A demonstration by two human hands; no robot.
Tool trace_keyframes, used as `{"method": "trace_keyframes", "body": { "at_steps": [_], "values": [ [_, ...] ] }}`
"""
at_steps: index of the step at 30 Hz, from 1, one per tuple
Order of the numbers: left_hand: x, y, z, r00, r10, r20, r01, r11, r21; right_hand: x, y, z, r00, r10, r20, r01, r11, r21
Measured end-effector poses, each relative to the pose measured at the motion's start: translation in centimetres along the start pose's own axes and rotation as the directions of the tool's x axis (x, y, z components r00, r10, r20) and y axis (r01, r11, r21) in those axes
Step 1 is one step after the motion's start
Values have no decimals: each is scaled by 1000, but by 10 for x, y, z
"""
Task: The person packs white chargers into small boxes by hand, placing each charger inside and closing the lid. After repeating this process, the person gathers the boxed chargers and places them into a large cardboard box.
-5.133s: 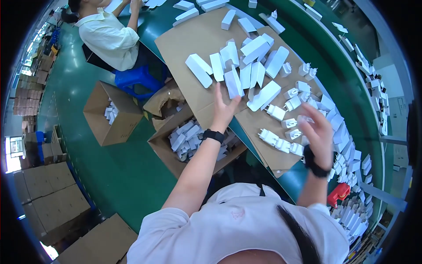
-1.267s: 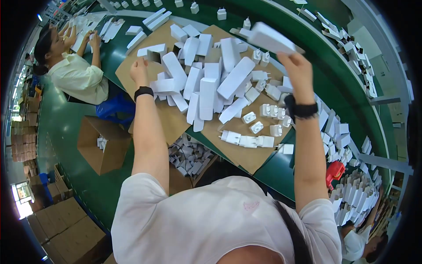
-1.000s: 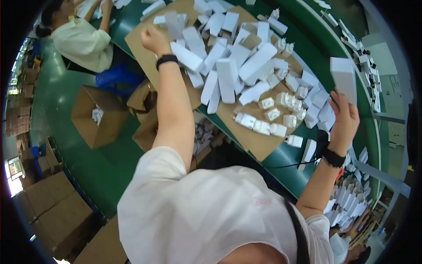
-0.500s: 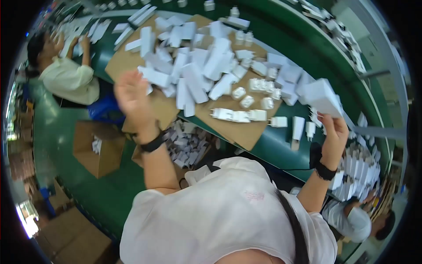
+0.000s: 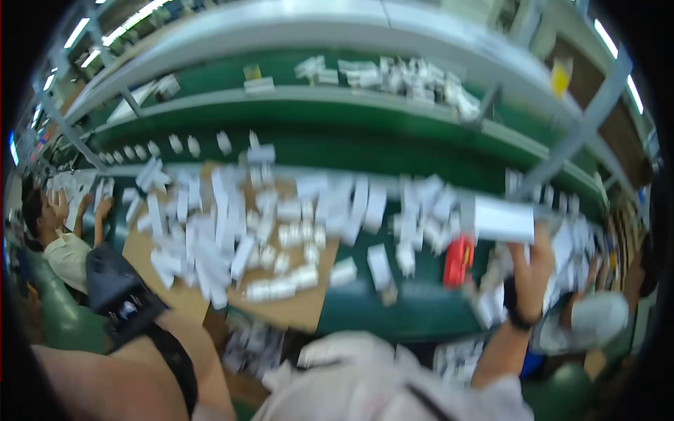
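In my right hand (image 5: 531,263) is a white box (image 5: 503,219), pinched between thumb and fingers above the table's right part. Just beneath it lies a blurred red object (image 5: 458,261) whose kind I cannot make out. My left arm (image 5: 200,358) is raised close to the camera at the lower left, with a black band and a black device (image 5: 130,302) at the wrist; the fingers of that hand are out of sight. White plug adapters (image 5: 284,286) stand and lie in rows on a cardboard sheet (image 5: 309,317), next to a heap of narrow white boxes (image 5: 207,238).
More white boxes (image 5: 351,207) lie along the table's far side. Behind runs a green-backed shelf (image 5: 309,102) holding small white pieces. A co-worker (image 5: 67,245) sits at the far left, another (image 5: 590,319) at the right. A box of white pieces (image 5: 253,344) stands below the table edge.
The view has tilted up, bringing the shelf in. My left hand has come from above the table toward the camera. My right hand still holds the white box; the red object is now visible.
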State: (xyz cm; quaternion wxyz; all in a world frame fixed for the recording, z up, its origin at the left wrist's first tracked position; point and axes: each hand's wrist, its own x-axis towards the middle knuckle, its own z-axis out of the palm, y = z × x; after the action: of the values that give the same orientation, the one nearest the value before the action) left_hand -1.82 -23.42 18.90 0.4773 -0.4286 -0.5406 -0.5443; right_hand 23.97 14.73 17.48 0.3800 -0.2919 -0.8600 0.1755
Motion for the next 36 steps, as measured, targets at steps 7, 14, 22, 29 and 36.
{"method": "trace_keyframes", "body": {
  "at_steps": [7,14,22,29,36],
  "values": [
    [15,-10,77,998,1,-67,-3,1000,-29,-2,-7,-5,992,35,-120,-28,998,63],
    [25,-86,180,924,-203,323,274,943,-191,76,-44,57,973,-104,204,115,993,-42],
    [-105,-89,237,136,-263,955,990,77,-120,149,-107,162,437,-476,763,571,802,174],
    [-113,-164,181,-123,-561,818,989,-4,146,243,-129,295,569,-496,656,289,867,405],
    [-149,-196,124,-154,-831,535,985,-83,155,256,-66,575,709,-308,634,217,951,220]
  ]
}}
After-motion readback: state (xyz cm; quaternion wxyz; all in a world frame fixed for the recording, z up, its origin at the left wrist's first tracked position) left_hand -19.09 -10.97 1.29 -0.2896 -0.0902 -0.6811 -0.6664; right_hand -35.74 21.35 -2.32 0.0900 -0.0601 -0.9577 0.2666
